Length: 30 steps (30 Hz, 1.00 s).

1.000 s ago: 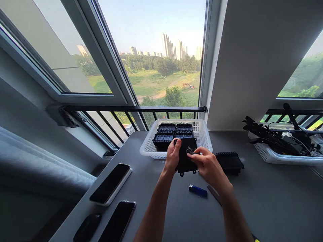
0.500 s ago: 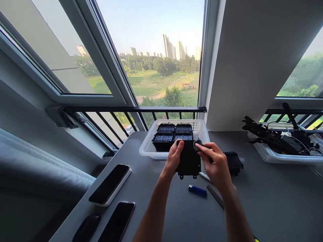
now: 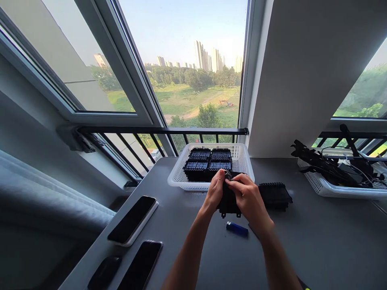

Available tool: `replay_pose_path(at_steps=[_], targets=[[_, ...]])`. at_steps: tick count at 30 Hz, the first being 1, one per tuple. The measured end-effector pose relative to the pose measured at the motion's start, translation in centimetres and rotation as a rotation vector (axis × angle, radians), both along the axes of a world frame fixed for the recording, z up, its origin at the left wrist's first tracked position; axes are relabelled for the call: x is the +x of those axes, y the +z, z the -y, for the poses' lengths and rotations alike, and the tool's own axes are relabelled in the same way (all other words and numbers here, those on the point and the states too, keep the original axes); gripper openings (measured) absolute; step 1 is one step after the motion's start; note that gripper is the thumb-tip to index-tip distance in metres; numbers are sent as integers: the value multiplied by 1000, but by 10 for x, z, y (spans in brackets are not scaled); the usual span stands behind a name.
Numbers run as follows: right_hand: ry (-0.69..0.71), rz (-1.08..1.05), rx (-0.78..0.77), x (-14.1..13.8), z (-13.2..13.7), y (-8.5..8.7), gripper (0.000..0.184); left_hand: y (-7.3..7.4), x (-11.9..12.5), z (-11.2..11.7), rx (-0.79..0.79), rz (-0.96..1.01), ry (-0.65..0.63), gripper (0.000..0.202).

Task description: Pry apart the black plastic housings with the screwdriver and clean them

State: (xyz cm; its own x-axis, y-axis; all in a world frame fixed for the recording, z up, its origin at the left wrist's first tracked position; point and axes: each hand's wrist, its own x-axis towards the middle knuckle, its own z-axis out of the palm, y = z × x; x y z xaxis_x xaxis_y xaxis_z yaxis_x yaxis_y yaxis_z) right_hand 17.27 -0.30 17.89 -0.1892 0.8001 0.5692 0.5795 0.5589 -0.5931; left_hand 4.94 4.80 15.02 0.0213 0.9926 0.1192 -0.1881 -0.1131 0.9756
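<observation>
My left hand (image 3: 215, 191) grips the left edge of a black plastic panel (image 3: 229, 203), with the thumb on its face. The panel is held tilted above the table, with small tabs along its lower edge. In the fingers of my right hand (image 3: 249, 199) is a small grey, wiry wad that looks like steel wool (image 3: 228, 175), pressed on the panel near its upper left. My right hand covers much of the panel's right side. Just beyond, a white plastic basket (image 3: 173, 180) holds several similar black parts (image 3: 196, 166).
Another black part (image 3: 275, 195) lies right of my hands. A blue lighter (image 3: 237, 229) is below them. Two phones (image 3: 133, 219) and a black mouse (image 3: 105, 272) lie at left. A second white basket (image 3: 329, 190) with black pieces and cables stands far right.
My right hand has moved left with the steel wool across the panel, toward my left thumb. The panel and my left hand have shifted slightly right and down.
</observation>
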Motion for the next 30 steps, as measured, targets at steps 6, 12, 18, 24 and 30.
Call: replay_pose_path(at_steps=[6, 12, 18, 24, 30], targets=[[180, 203, -97, -3, 13, 7, 37, -1, -13, -10, -144, 165, 148, 60], [321, 233, -149, -1, 23, 10, 34, -1, -29, -17, -154, 230, 292, 61], [90, -125, -28, 5, 19, 13, 32, 0, -26, -12, -111, 165, 161, 56], [-220, -136, 22, 7, -6, -6, 36, -1, -10, 1, -163, 190, -88, 56], [-78, -47, 26, -2, -7, -9, 38, -4, 3, 8, -106, 178, -174, 61]])
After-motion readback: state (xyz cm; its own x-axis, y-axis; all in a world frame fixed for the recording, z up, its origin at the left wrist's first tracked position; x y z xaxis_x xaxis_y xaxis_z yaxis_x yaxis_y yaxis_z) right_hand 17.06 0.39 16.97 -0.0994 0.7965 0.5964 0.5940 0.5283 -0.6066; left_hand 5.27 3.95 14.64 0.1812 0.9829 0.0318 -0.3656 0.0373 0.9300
